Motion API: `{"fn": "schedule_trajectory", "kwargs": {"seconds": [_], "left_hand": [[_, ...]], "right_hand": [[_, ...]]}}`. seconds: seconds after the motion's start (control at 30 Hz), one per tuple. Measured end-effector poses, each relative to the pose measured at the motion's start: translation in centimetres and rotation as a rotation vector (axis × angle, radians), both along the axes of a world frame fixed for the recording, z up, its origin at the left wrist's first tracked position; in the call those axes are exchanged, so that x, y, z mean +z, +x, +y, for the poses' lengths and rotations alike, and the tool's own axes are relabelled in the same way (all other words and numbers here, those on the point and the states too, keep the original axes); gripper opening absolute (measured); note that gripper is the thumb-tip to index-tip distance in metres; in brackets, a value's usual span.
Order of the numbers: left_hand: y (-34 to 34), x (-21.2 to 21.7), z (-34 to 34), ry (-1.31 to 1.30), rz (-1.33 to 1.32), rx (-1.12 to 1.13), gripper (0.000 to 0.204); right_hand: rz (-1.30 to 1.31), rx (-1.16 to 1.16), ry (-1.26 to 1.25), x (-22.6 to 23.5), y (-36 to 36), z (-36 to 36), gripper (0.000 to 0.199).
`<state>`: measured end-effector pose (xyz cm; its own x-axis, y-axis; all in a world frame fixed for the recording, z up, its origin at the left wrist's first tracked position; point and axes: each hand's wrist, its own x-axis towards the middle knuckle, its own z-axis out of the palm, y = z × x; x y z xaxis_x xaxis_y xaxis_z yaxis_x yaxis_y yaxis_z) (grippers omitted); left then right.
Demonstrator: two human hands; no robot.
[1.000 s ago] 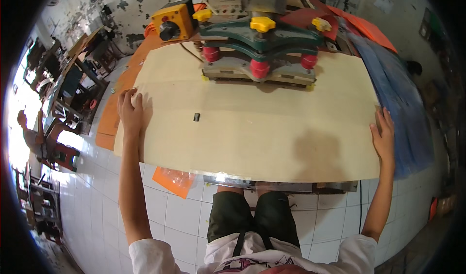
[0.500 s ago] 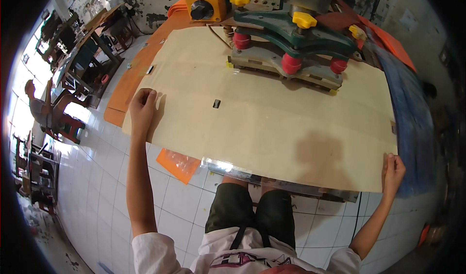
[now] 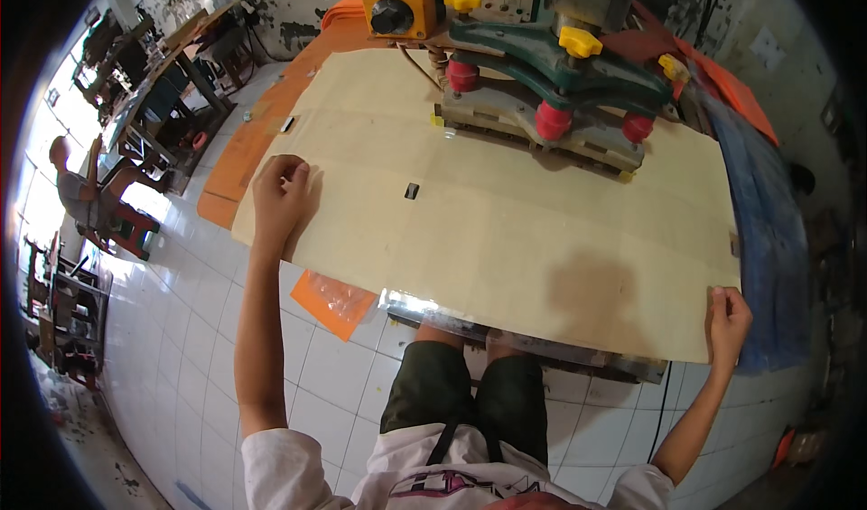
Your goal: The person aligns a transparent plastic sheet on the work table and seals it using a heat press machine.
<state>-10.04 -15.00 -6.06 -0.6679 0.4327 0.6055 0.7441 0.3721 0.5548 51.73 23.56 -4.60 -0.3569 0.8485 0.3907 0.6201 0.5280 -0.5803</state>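
A large cream sheet [image 3: 506, 239], creased in a grid, covers the table beneath a press head [image 3: 542, 122] with a green bracket, red posts and yellow knobs. Over the sheet's left part is my left hand [image 3: 282, 194], fingers curled into a pinch and casting a shadow; what it holds, if anything, is hidden. My right hand [image 3: 730, 325] pinches the sheet's near right corner, thumb on top. A small dark mark or tab [image 3: 412, 190] shows on the sheet right of my left hand. Another small black-and-white piece [image 3: 287, 125] lies by its left edge.
Behind the sheet stands a yellow control box [image 3: 397, 6] with a black knob. Orange material [image 3: 226, 185] borders the left, a blue sheet [image 3: 768, 239] hangs at the right. Clear plastic [image 3: 424, 307] edges the table above my knees. A person [image 3: 81, 185] sits far left.
My left hand has moved slightly right over the sheet. My right hand stays at the near right corner. The whole view has shifted a little.
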Motion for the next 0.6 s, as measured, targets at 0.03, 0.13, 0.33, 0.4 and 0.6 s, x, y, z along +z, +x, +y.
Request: {"fn": "schedule_trajectory", "kwargs": {"seconds": [0.03, 0.13, 0.33, 0.4, 0.6], "left_hand": [[0.6, 0.5, 1.0, 0.007, 0.002, -0.005, 0.017], [3.8, 2.9, 4.3, -0.064, 0.006, -0.154, 0.015], [3.1, 2.9, 11.5, -0.141, 0.069, -0.538, 0.017], [2.9, 2.8, 12.9, -0.154, 0.029, -0.633, 0.018], [1.9, 1.7, 13.6, -0.194, 0.187, -0.770, 0.023]], "right_hand": [[0.002, -0.005, 0.007, 1.4, -1.5, -0.8, 0.031], [-0.063, 0.267, 0.077, 4.6, -7.5, -2.7, 0.020], [-0.184, 0.604, 0.120, 4.9, -16.3, -2.2, 0.040], [-0.178, 0.602, 0.090, 4.0, -17.8, -1.5, 0.042], [-0.271, 0.586, 0.193, 1.6, -18.7, -0.8, 0.045]]}}
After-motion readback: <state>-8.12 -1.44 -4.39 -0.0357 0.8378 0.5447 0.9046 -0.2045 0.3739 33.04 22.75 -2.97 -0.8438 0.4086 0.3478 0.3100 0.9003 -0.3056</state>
